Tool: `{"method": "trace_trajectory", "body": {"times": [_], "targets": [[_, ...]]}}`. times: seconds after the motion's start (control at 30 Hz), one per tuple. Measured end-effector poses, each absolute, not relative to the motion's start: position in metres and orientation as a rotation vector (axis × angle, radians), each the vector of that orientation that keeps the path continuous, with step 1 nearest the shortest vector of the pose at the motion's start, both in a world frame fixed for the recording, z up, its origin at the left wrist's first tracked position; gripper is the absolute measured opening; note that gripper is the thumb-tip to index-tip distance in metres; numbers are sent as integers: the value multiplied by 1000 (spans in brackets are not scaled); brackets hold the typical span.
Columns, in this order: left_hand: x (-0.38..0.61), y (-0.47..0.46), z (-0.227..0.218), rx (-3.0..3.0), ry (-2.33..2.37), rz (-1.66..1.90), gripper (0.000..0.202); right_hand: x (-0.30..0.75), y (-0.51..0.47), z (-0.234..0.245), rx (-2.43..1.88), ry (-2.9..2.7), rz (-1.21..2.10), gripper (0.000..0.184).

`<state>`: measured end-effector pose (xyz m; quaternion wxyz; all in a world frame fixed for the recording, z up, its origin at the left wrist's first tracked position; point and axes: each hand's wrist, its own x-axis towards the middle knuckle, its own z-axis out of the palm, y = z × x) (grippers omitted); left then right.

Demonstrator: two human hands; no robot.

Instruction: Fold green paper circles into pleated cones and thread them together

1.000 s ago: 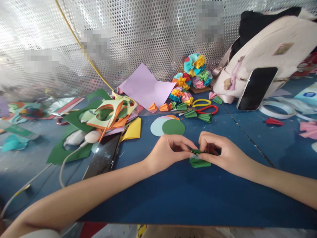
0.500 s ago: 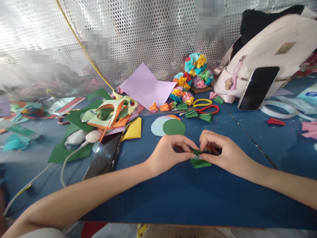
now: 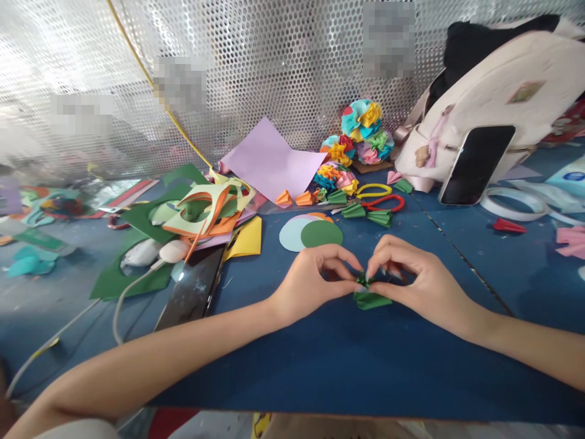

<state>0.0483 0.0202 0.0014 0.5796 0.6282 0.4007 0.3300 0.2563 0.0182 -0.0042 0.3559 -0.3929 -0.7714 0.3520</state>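
Between my two hands is a piece of folded green paper [image 3: 372, 300], its pleats gathered at the top and its lower part flaring out. My left hand [image 3: 315, 280] pinches its left side between thumb and fingertips. From the other side, my right hand [image 3: 406, 277] pinches the same gathered top, hiding part of it. Just beyond my left hand lie flat paper circles, a green one [image 3: 322, 235] overlapping a light blue one [image 3: 290, 234]. Farther back are folded green paper pieces [image 3: 379, 217] by scissors with a red handle [image 3: 390, 203].
Left of my arms are cut paper scraps [image 3: 201, 210], a white cable [image 3: 119, 305] and a dark phone [image 3: 192, 286]. Colourful paper balls [image 3: 361, 119] stand by the perforated metal screen [image 3: 283, 73]. A phone [image 3: 478, 164] leans on a pale backpack [image 3: 516, 79], near a tape roll [image 3: 514, 204].
My right hand's fingers have lifted slightly and shifted a little at the gathered top of the green paper. My left hand keeps its pinch almost unmoved.
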Motion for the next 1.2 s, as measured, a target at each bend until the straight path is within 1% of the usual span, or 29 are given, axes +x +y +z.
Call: {"method": "trace_trajectory", "body": {"times": [0.2, 0.37, 0.47, 0.6, 0.87, 1.03, 1.2], "targets": [[49, 17, 5, 1581, 1017, 806, 22, 255, 20, -5, -1035, -1977, 917, 11], [49, 15, 7, 1763, 1021, 812, 21, 255, 19, -7, -1049, -1936, 960, 19], [49, 14, 7, 1818, 1007, 815, 22, 255, 20, -7, -1044, -1942, 970, 18], [49, 14, 7, 1840, 992, 797, 23, 254, 19, -6, -1030, -1969, 967, 12], [46, 18, 11, 1783, 994, 732, 29, 256, 18, -4, -1016, -1976, 997, 12], [46, 17, 14, 1862, 981, 711, 32, 255, 19, -5, -1051, -1963, 1055, 15], [46, 16, 14, 1919, 970, 693, 34, 255, 18, -4, -1051, -1983, 1045, 16]]}}
